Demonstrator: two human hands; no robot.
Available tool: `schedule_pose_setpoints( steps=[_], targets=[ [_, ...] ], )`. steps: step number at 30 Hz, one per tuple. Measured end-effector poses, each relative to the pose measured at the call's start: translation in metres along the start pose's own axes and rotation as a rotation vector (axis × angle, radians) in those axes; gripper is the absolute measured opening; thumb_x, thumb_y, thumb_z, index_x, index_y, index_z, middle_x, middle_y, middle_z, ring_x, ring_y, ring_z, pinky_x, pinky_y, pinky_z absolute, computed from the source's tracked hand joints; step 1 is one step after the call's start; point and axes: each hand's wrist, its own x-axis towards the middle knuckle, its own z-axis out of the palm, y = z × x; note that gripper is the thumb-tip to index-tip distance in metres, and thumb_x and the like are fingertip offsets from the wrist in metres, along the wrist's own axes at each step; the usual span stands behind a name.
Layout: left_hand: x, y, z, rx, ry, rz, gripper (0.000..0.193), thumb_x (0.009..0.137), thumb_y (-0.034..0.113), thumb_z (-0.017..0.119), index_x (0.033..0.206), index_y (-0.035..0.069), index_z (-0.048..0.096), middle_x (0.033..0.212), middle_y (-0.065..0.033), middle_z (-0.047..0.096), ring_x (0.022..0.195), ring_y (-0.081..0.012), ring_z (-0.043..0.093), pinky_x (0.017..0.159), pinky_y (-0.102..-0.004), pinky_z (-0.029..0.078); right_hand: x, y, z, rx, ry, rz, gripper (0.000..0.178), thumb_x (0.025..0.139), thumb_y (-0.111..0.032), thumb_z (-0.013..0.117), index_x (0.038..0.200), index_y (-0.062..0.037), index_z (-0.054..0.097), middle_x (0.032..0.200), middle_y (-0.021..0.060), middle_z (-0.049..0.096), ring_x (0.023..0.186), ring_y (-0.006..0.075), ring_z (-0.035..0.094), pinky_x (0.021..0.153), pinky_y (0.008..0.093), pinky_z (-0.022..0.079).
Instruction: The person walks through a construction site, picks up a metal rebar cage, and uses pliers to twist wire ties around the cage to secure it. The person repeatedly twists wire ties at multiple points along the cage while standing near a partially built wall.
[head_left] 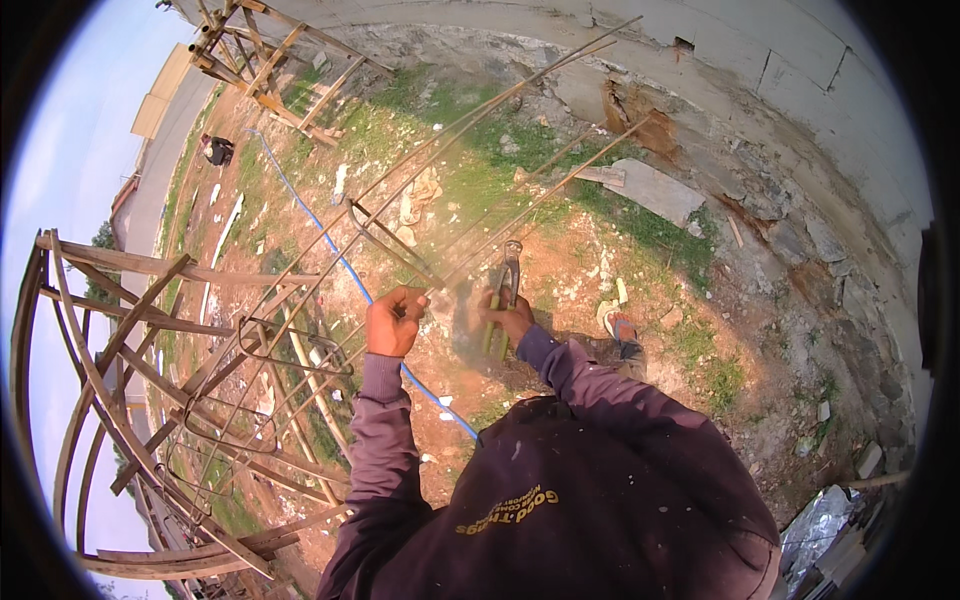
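Note:
My left hand (393,322) is closed in a pinch beside the near corner of a square wire stirrup (385,237); what its fingers hold, if anything, is too small to make out. The stirrup sits around long thin steel bars (455,128) that run from the upper right down to the lower left. In my right hand (514,318) is a pair of pincers with green handles, fingers wrapped round them. The jaws of these pincers (513,252) point away from me, apart from the bars. More bent stirrups (215,440) hang along the bars at the lower left.
Wooden trestles stand at the left (110,340) and far upper left (270,75). A blue hose (340,255) crosses the rubble-strewn ground under the bars. A concrete wall (790,60) borders the right. Far left, a person (216,150) crouches. My sandalled foot (620,325) shows below.

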Motion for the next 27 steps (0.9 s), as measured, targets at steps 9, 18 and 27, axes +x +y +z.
schedule_pose_setpoints(
  steps=[9,18,27],
  targets=[
    [0.014,0.008,0.012,-0.093,0.017,0.056,0.011,0.089,0.009,0.066,0.084,-0.001,0.067,0.066,-0.0044,0.064,0.061,-0.0087,0.056,0.056,-0.0273,0.044,-0.001,0.003,0.063,-0.044,-0.154,-0.226,0.016,0.084,-0.006,0.072,0.096,-0.0028,0.062,0.093,0.0053,0.066,0.083,0.0124,0.061,0.074,0.0305,0.051],
    [0.011,0.008,0.017,0.105,0.016,0.077,0.012,0.089,0.008,0.067,0.081,-0.002,0.066,0.067,-0.0027,0.062,0.062,-0.0072,0.053,0.057,-0.0261,0.043,-0.033,-0.034,0.027,-0.528,-0.031,-0.329,0.026,0.085,-0.025,0.076,0.096,-0.0025,0.070,0.080,0.0112,0.072,0.072,0.0150,0.066,0.068,0.0334,0.053],
    [-0.012,0.033,0.020,0.244,0.019,0.082,0.021,0.075,0.024,0.074,0.087,0.006,0.072,0.070,-0.0119,0.068,0.056,-0.0203,0.061,0.057,-0.0337,0.050,-0.041,-0.113,0.000,-0.934,-0.326,-0.369,0.028,0.084,-0.029,0.075,0.093,-0.0023,0.071,0.074,0.0084,0.070,0.066,0.0143,0.062,0.063,0.0342,0.050]
  ],
)
